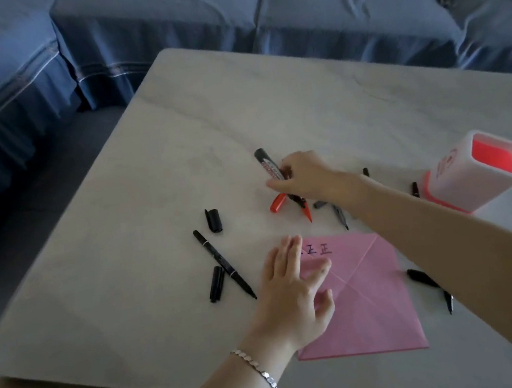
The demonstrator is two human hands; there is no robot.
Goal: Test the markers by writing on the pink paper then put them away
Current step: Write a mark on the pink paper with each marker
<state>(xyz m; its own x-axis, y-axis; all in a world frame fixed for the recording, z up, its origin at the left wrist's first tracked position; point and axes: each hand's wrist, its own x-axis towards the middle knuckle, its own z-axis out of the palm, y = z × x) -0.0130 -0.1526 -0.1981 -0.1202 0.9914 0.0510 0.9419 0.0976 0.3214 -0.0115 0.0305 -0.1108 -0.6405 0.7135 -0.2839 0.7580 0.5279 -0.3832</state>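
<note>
**Right hand grips a thick marker above the pink paper**

The right hand (305, 174) has its fingers curled round a thick marker (268, 165). The marker is a round black barrel with a red and white label, and it tilts up and to the left out of the fist. Below the hand, roughly in line with the barrel, a pointed red tip shows. One red cap (278, 203) lies on the table just beside that tip.

The left hand (292, 289) is flat with its fingers spread, holding nothing. It rests on the left corner of the paper (371, 305). A bracelet (257, 368) of small silver links circles that wrist.

The paper is one pink square lying cornerwise near the front edge. It has two crossing diagonal creases and dark written characters near its top.

To its left lie one slim black pen (224, 263), uncapped, and two black caps (213, 220). A second black pen lies at the paper's right corner. More grey and black pens lie past the right forearm, partly hidden, so their number cannot be told.

At far right stands one holder (459, 181), a rounded square cup, frosted white outside and bright red inside.

The table (149, 174) is pale and smooth with faint marble veins. Behind it is a sofa (291, 15) in wrinkled blue fabric.
</note>
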